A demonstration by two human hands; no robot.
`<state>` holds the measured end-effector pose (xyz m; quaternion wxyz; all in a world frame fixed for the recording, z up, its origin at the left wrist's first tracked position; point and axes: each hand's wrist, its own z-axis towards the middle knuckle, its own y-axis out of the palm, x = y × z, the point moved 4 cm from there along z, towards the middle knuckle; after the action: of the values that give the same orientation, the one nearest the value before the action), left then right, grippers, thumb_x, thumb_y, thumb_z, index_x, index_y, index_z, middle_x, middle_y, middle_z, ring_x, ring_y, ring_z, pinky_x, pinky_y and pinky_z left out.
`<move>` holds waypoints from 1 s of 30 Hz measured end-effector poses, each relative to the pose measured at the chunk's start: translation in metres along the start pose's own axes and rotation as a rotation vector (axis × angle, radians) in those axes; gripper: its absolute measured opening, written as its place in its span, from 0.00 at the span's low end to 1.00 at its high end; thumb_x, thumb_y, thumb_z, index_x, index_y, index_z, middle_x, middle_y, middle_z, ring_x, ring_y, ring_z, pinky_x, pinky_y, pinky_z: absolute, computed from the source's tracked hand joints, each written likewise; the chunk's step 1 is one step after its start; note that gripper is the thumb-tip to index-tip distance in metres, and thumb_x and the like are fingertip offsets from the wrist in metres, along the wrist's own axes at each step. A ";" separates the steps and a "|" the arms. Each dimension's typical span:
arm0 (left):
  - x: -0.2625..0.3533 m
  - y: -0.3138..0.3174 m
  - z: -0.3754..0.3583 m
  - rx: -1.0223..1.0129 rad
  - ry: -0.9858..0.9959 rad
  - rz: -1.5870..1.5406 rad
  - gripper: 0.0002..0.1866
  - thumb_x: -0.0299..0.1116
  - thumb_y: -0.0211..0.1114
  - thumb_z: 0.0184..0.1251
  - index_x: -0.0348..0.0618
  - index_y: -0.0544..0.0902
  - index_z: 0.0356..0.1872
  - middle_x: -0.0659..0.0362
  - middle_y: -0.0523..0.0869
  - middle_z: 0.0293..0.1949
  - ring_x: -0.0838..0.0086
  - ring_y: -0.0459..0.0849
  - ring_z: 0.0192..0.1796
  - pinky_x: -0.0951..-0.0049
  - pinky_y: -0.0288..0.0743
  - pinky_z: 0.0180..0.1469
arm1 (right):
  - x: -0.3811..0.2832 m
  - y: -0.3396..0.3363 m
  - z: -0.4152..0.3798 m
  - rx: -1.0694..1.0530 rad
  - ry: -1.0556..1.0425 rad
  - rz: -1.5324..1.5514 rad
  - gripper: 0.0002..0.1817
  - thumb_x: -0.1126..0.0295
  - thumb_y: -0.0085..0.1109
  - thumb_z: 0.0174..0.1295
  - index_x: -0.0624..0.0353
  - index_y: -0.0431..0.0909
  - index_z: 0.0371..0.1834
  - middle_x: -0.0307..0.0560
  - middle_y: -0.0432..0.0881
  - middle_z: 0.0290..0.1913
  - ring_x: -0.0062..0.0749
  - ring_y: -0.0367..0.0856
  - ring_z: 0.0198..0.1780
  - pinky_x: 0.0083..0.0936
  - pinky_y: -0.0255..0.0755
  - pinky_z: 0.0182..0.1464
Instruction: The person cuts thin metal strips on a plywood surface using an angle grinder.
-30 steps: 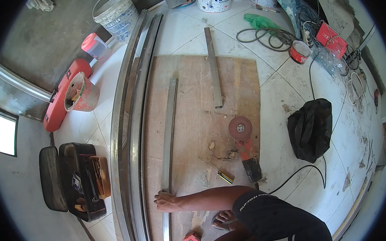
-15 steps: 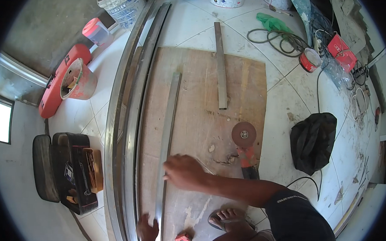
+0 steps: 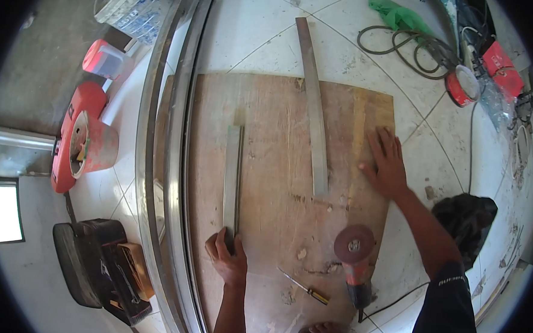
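The metal bar lies on the left part of the plywood board, running lengthwise along it. The left hand grasps its near part, fingers curled on one side and thumb on the other. The second metal bar lies farther right on the board, its far end reaching past the board's far edge. The right hand is released, palm down with fingers spread, at the board's right edge. Toward the board's near side are a screwdriver and, right of it, an angle grinder with its disc toward the far side. A foot in a sandal is at the board's near part. Long metal profiles run along the board's left edge. Left of the board and beyond them are an open black tool bag, a stained bucket and a red case. Right of the board is a black bag; past its far right corner are a red tin, coiled cable and green plastic.
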<state>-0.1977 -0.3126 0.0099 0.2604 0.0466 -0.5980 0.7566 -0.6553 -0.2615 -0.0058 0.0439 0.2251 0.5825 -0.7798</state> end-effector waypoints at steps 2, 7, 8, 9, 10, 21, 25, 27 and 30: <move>-0.002 0.005 0.001 0.025 -0.061 -0.054 0.25 0.29 0.77 0.62 0.40 0.78 0.59 0.45 0.79 0.52 0.49 0.81 0.53 0.52 0.79 0.51 | -0.007 0.004 -0.003 -0.007 0.029 -0.074 0.36 0.53 0.65 0.67 0.54 0.69 0.77 0.57 0.62 0.79 0.59 0.57 0.81 0.56 0.51 0.80; -0.007 0.013 0.000 -0.015 -0.107 0.002 0.24 0.30 0.77 0.62 0.38 0.77 0.57 0.44 0.80 0.50 0.48 0.81 0.52 0.52 0.77 0.53 | 0.002 0.005 0.004 -0.059 0.080 -0.034 0.37 0.51 0.65 0.66 0.54 0.70 0.77 0.57 0.63 0.79 0.59 0.57 0.81 0.60 0.50 0.80; -0.009 0.013 -0.001 -0.024 -0.108 0.010 0.25 0.30 0.77 0.62 0.38 0.77 0.57 0.44 0.81 0.49 0.48 0.81 0.51 0.52 0.76 0.53 | 0.003 0.005 0.005 -0.065 0.092 -0.016 0.37 0.51 0.65 0.65 0.54 0.71 0.76 0.57 0.63 0.79 0.60 0.57 0.81 0.61 0.50 0.80; -0.010 0.014 -0.002 -0.033 -0.111 0.019 0.26 0.30 0.78 0.61 0.38 0.76 0.57 0.45 0.81 0.48 0.48 0.80 0.50 0.52 0.76 0.52 | 0.004 0.005 0.007 -0.072 0.103 0.004 0.37 0.51 0.65 0.65 0.54 0.72 0.75 0.58 0.64 0.79 0.61 0.57 0.81 0.61 0.49 0.80; -0.009 0.015 -0.003 -0.035 -0.119 0.027 0.26 0.30 0.78 0.61 0.38 0.76 0.57 0.45 0.81 0.48 0.48 0.80 0.50 0.52 0.76 0.52 | 0.004 0.005 0.007 -0.080 0.099 0.012 0.37 0.51 0.65 0.65 0.54 0.72 0.75 0.58 0.64 0.79 0.61 0.57 0.81 0.61 0.49 0.80; -0.014 0.018 -0.005 -0.054 -0.103 0.086 0.26 0.33 0.79 0.61 0.39 0.75 0.55 0.44 0.82 0.46 0.50 0.81 0.46 0.54 0.76 0.48 | 0.010 0.012 0.009 -0.153 0.115 -0.034 0.35 0.49 0.59 0.68 0.61 0.73 0.73 0.66 0.65 0.77 0.67 0.59 0.80 0.66 0.49 0.78; -0.017 0.018 -0.007 -0.057 -0.107 0.083 0.26 0.35 0.79 0.62 0.39 0.75 0.56 0.45 0.81 0.46 0.51 0.81 0.46 0.54 0.76 0.47 | 0.010 0.014 0.009 -0.153 0.107 -0.040 0.35 0.49 0.58 0.68 0.62 0.73 0.73 0.67 0.65 0.77 0.68 0.59 0.80 0.67 0.49 0.78; -0.021 0.018 -0.012 -0.066 -0.116 0.061 0.26 0.36 0.79 0.62 0.39 0.75 0.56 0.45 0.81 0.46 0.51 0.81 0.46 0.54 0.76 0.48 | 0.010 0.014 0.009 -0.159 0.105 -0.049 0.35 0.49 0.57 0.69 0.62 0.72 0.73 0.67 0.64 0.78 0.69 0.59 0.80 0.67 0.49 0.78; -0.022 0.019 -0.013 -0.066 -0.083 0.087 0.26 0.35 0.79 0.62 0.40 0.75 0.56 0.45 0.81 0.47 0.52 0.80 0.46 0.54 0.76 0.47 | 0.011 0.016 0.008 -0.151 0.098 -0.055 0.36 0.49 0.57 0.69 0.62 0.72 0.74 0.67 0.64 0.78 0.69 0.59 0.80 0.67 0.49 0.78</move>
<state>-0.1842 -0.3110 -0.0184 0.2036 0.0434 -0.6345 0.7444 -0.6621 -0.2714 -0.0224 0.0107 0.2431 0.6470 -0.7226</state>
